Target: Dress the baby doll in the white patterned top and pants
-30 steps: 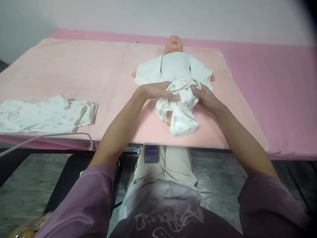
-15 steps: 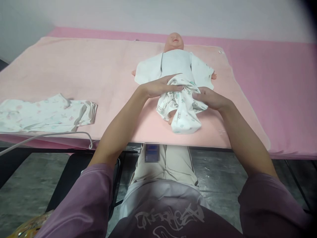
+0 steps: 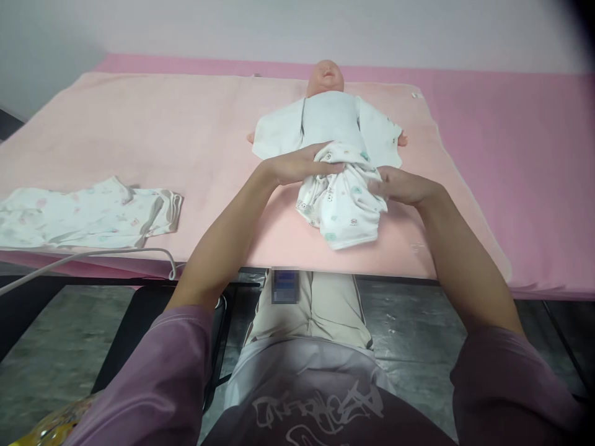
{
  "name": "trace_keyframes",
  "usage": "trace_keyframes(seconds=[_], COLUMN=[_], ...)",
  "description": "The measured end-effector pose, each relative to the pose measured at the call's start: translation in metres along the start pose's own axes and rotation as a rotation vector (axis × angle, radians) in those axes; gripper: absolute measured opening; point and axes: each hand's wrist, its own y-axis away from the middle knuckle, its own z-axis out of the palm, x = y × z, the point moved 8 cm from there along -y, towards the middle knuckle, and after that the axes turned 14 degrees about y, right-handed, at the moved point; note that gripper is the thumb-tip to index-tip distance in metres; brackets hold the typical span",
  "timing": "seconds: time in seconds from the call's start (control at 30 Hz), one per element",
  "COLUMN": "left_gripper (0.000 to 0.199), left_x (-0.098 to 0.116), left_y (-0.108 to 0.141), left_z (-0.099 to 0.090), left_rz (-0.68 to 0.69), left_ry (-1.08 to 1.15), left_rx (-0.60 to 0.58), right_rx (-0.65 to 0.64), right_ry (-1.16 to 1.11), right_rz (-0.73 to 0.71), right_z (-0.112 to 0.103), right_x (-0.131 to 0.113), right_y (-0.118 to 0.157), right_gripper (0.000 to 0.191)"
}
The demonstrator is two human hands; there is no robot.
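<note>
A baby doll [image 3: 326,78] lies face up, its head at the far side of the pink mat. A plain white top [image 3: 330,121] covers its chest and spread arms. Bunched over its lower body are white printed baby pants [image 3: 352,217]. My left hand [image 3: 302,164] grips their upper edge on the left, thumb on the fabric and fingers partly hidden behind it. On the right, my right hand [image 3: 395,184] holds the side of the same bunched cloth, its fingertips slightly blurred. The doll's legs and feet are hidden inside the fabric.
Folded printed baby clothes [image 3: 83,214] lie at the mat's left front. A white cable [image 3: 106,251] runs along the front edge there. The light pink mat [image 3: 186,130] rests on a darker pink cover [image 3: 520,173]. A black chair [image 3: 134,328] stands below, left.
My right hand has shifted slightly with the cloth. The pants' loose lower part has spread wider and now covers the bit of doll's foot that showed before. My left hand stays nearly still.
</note>
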Motion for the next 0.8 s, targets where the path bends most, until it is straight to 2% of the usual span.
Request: trace_keyframes(seconds=[0.07,0.1,0.23,0.3,0.37,0.53,0.6,0.8], left_gripper=[0.088,0.088,0.096,0.099,0.097,0.092,0.091,0.092], left_x=[-0.001,-0.003,-0.004,-0.002,0.001,0.007,0.005,-0.004], left_y=[0.000,0.000,0.004,0.006,0.007,0.004,0.004,0.006], left_z=[-0.001,0.000,0.007,0.009,0.009,0.007,0.008,0.012], left_rz=[-0.011,-0.027,-0.062,-0.062,-0.059,0.013,0.001,-0.070], left_ry=[-0.004,-0.006,-0.007,-0.025,-0.038,0.018,0.016,0.001], left_rx=[0.005,-0.019,-0.124,-0.129,-0.114,-0.046,-0.053,-0.149], right_rx=[-0.077,-0.059,0.179,0.229,0.197,-0.041,-0.066,0.179], right_ry=[0.047,0.043,-0.078,-0.107,-0.092,0.035,0.056,-0.093], right_rz=[-0.006,-0.019,-0.063,-0.052,-0.032,0.004,-0.011,-0.073], right_z=[0.001,0.000,-0.006,-0.004,-0.002,-0.002,-0.003,-0.006], right_x=[0.000,-0.001,0.000,0.004,0.006,0.004,0.001,-0.001], right_y=[0.004,0.004,-0.003,-0.006,-0.006,0.005,0.007,-0.001], right_gripper=[0.059,0.058,0.064,0.067,0.067,0.066,0.066,0.064])
